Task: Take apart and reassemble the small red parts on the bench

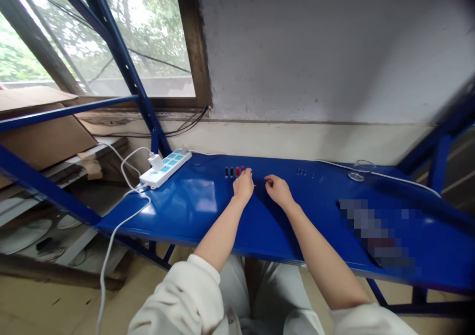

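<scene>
Above the blue shelf's surface, my left hand (244,185) is bent over with its fingers drawn together, right beside a short row of small cylinders. The row holds two black cylinders (229,171) and two red cylinders (237,170), all upright; my fingertips are close to the rightmost red one. A thin pale tip shows at the right side of that hand, too small to name. To the right, my right hand (279,190) has its thumb and forefinger pinched together. Whatever either hand may hold is too small to make out.
Several tiny metal pins (302,171) stand right of my hands. A white power strip (166,167) with a plugged-in adapter lies left, its cable hanging over the front edge. A clear round object (356,176) and a blurred-out dark item (374,233) lie right.
</scene>
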`<move>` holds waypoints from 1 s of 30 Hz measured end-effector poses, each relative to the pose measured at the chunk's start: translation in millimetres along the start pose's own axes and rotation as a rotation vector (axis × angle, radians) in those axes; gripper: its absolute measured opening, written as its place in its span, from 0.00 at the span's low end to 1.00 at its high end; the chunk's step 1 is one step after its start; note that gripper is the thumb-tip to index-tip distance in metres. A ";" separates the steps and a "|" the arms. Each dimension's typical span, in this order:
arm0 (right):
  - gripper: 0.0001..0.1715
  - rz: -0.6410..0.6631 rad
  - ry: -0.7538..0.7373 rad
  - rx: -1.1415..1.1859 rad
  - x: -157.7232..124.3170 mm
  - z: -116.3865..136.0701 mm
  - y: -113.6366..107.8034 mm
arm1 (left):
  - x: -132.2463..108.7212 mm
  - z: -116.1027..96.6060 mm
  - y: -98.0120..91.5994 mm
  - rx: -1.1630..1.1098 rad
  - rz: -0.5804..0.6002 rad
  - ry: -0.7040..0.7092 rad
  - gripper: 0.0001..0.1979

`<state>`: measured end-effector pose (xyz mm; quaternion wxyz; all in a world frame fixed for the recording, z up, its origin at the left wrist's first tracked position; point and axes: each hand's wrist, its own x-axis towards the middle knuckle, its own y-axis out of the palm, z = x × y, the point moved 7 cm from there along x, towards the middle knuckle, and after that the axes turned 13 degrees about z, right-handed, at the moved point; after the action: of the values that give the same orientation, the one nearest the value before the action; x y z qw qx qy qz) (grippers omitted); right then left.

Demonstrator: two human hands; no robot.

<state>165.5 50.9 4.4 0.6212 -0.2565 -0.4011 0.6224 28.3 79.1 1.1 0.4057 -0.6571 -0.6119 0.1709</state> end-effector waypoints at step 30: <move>0.15 0.099 -0.264 0.582 1.9 10.4 -8.3 | -8.2 -6.4 0.4 -0.966 0.069 -0.007 0.18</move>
<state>161.6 50.1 17.2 0.5799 -0.0042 -0.2703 0.7685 31.6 69.3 2.6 0.0461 -0.7896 -0.6006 -0.1173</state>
